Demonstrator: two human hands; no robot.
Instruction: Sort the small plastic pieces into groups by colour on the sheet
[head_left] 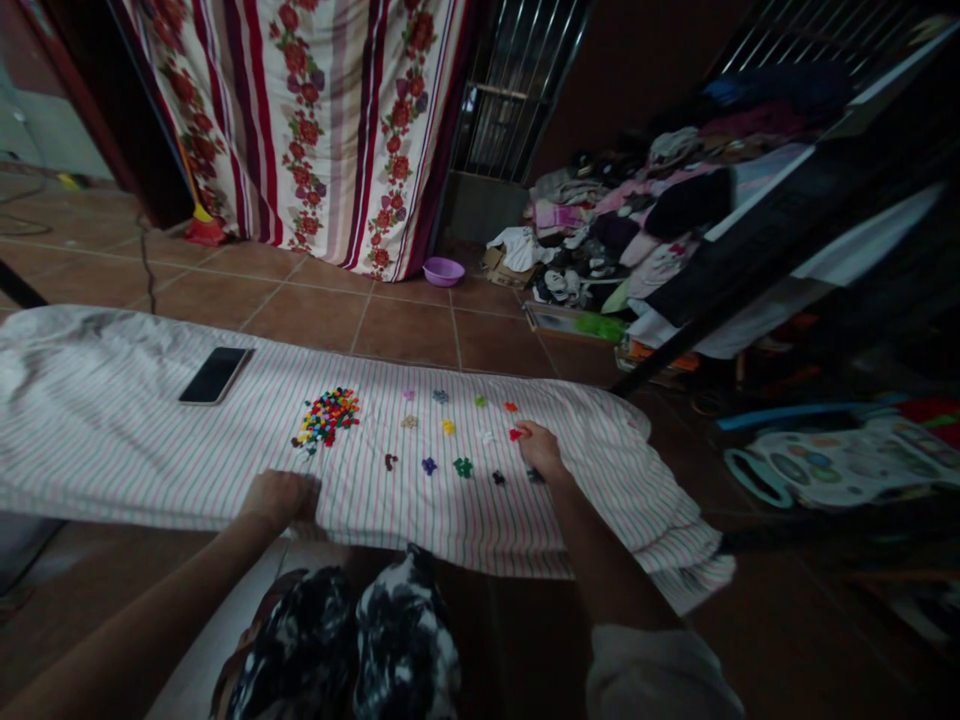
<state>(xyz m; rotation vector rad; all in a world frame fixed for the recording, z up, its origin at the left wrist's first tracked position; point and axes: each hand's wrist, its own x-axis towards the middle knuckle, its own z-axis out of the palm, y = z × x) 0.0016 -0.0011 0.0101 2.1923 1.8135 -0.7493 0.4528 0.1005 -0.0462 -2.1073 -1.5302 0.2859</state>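
Observation:
My right hand (543,450) reaches over the striped cloth, its thumb and finger pinched at a small cluster of red beads (514,434). Dark grey beads (534,475) lie partly under that hand. My left hand (279,497) rests curled at the cloth's near edge, and what its fingers hold, if anything, is hidden. Beyond it lies a mixed heap of colourful beads (330,415). Small single-colour clusters stand in rows between the heap and my right hand, among them yellow beads (448,427), green beads (463,467), purple beads (429,466) and orange beads (511,407).
The striped cloth (135,440) covers a long low surface before my knees. A phone (216,376) lies on its left part. Past it are a floral curtain (337,130), a purple basin (444,271) and a heap of clothes (600,220). A dark bar (675,345) slants at the right.

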